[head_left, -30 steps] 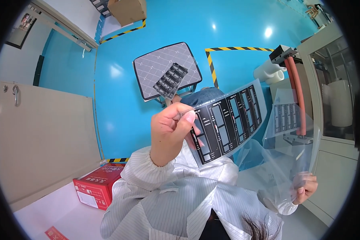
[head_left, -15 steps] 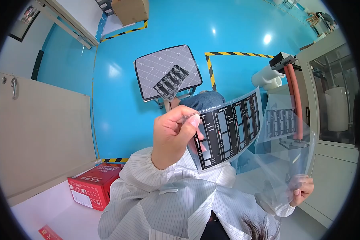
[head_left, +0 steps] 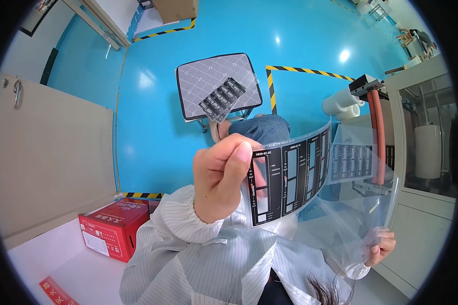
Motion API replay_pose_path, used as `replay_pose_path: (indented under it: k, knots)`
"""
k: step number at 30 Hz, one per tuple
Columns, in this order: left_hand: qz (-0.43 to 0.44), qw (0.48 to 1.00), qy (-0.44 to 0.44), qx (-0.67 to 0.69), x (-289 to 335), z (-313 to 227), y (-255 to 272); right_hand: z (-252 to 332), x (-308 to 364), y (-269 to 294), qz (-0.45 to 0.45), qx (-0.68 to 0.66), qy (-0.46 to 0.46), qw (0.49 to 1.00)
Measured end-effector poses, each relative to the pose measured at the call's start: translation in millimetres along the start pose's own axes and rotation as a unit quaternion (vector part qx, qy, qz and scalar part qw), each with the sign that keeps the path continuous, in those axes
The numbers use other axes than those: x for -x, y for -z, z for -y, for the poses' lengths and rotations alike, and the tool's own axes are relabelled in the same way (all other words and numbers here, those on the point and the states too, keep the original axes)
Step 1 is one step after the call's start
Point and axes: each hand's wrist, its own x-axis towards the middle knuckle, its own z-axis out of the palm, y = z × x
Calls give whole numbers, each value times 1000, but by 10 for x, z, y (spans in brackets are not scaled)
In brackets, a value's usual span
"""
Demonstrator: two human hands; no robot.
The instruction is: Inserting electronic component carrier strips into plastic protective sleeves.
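My left hand (head_left: 216,178) pinches the upper left corner of a printed plastic sheet (head_left: 273,188), which has black panels with clear windows. The sheet stands upright and bows away to the right. At the lower right, my right hand (head_left: 380,247) is closed on the edge of a clear plastic film (head_left: 336,223). Whether film and printed sheet are joined where they overlap, I cannot tell. Behind the film shows another printed sheet (head_left: 352,161), close to the orange rollers (head_left: 377,137). More printed sheets (head_left: 222,99) lie stacked on a grey quilted stool (head_left: 198,76).
A roller machine and a glass-fronted cabinet (head_left: 427,147) stand on the right, with white rolls (head_left: 341,103) beside them. On the left are a beige door (head_left: 61,152) and a red box (head_left: 112,229). A cardboard box (head_left: 175,10) sits at the far left.
The printed sheet has swung more upright and its left end is nearer. Both hands keep their hold, almost in place. The whole view has shifted slightly.
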Motion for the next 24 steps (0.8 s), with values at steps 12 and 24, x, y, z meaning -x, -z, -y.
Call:
replay_pose_path:
  k: [12,24]
  knots:
    - [-153,987,30,-34,-498,570,695,-50,-1,-2,61,-53,24,996]
    - [-224,685,54,-691,-1081,3248,3041,106,-155,-228,222,-110,-38,968]
